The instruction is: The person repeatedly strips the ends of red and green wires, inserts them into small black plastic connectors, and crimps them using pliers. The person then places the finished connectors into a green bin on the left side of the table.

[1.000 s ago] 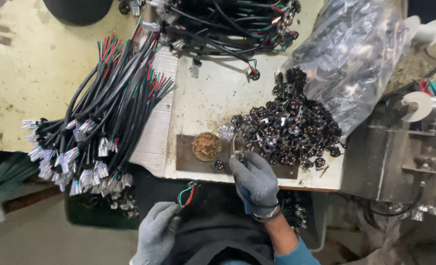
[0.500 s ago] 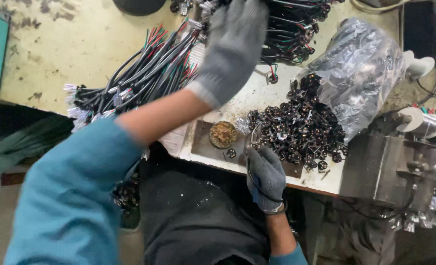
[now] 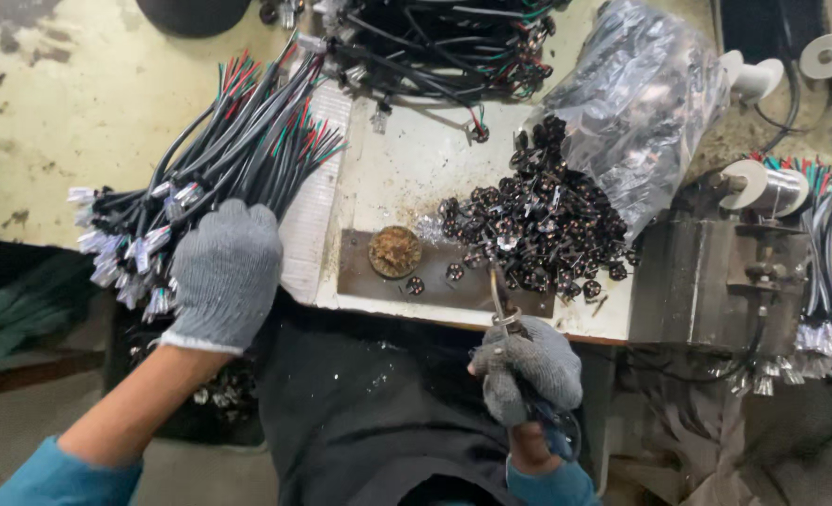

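My left hand (image 3: 224,272), in a grey knit glove, rests on the near end of a bundle of black cables with red and green wire tips (image 3: 238,141), close to their white connectors (image 3: 120,253). It looks closed over the cables, though the glove hides the fingers. My right hand (image 3: 526,367), also gloved, grips a thin metal tool (image 3: 498,292) whose tip points up at a heap of small black round parts (image 3: 538,225). A round brown pad (image 3: 395,251) lies on a dark metal plate (image 3: 364,274) in front of me.
A clear plastic bag (image 3: 641,103) spills the black parts onto the white board (image 3: 406,169). More cables (image 3: 434,37) lie at the back. A grey metal machine (image 3: 716,272) with spools (image 3: 758,186) stands at the right, beside another wire bundle (image 3: 824,281).
My left arm reached far forward over the bench, then drew back left onto the cable bundle. My right hand pulled back toward me, tool still in it.
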A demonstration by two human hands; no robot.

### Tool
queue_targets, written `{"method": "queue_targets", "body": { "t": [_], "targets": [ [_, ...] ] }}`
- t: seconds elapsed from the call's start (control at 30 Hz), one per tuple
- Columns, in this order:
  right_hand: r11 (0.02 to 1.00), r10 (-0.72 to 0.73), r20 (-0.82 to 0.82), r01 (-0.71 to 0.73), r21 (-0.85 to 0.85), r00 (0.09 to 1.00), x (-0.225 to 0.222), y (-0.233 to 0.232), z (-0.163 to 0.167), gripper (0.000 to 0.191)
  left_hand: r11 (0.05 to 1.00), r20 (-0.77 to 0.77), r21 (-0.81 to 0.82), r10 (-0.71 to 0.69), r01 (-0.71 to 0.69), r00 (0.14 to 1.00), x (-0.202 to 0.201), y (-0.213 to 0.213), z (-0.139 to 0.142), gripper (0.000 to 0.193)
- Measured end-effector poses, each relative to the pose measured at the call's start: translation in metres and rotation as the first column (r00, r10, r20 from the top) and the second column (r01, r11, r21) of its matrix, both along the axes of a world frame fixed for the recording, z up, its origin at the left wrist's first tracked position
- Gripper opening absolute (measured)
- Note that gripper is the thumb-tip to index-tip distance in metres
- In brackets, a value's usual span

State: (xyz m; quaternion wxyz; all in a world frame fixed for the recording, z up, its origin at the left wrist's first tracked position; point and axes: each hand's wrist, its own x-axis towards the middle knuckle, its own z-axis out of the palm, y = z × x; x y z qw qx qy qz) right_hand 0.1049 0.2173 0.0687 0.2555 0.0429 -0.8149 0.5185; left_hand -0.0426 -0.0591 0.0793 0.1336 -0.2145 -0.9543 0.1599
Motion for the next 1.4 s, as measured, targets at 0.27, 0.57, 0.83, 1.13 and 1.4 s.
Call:
{"method": "queue_targets", "body": {
  "t": [0.27,0.57,0.83,1.13,1.4],
  "targets": [
    [0.989,0.052,-0.087,-0.064,-0.134,0.995,-0.01,-0.017,-0.053,0.024,0.999,0.01,0.039,0.007,-0.008,1.0,-0.002,-0.009,-0.011,0.012],
    [0.991,0.038,0.173,-0.014,-0.137,0.984,-0.011,-0.004,-0.063,0.023,0.974,0.162,0.188,0.099,-0.129,0.982,-0.004,-0.009,0.021,0.02],
    [0.939,0.158,0.117,-0.112,-0.326,0.981,-0.019,-0.014,-0.08,0.032,0.766,0.041,0.64,0.039,-0.056,0.998,0.019,-0.005,0.063,0.011],
    [0.953,0.043,0.384,0.077,-0.291,0.922,0.017,-0.049,-0.066,0.043,0.09,0.621,0.616,-0.667,-0.782,0.412,0.128,0.043,-0.064,0.017],
    [0.912,0.042,0.391,0.125,-0.391,0.92,0.016,-0.046,-0.088,0.059,0.043,0.646,0.594,-0.62,-0.803,0.445,0.129,0.029,-0.085,0.018]
  ]
}}
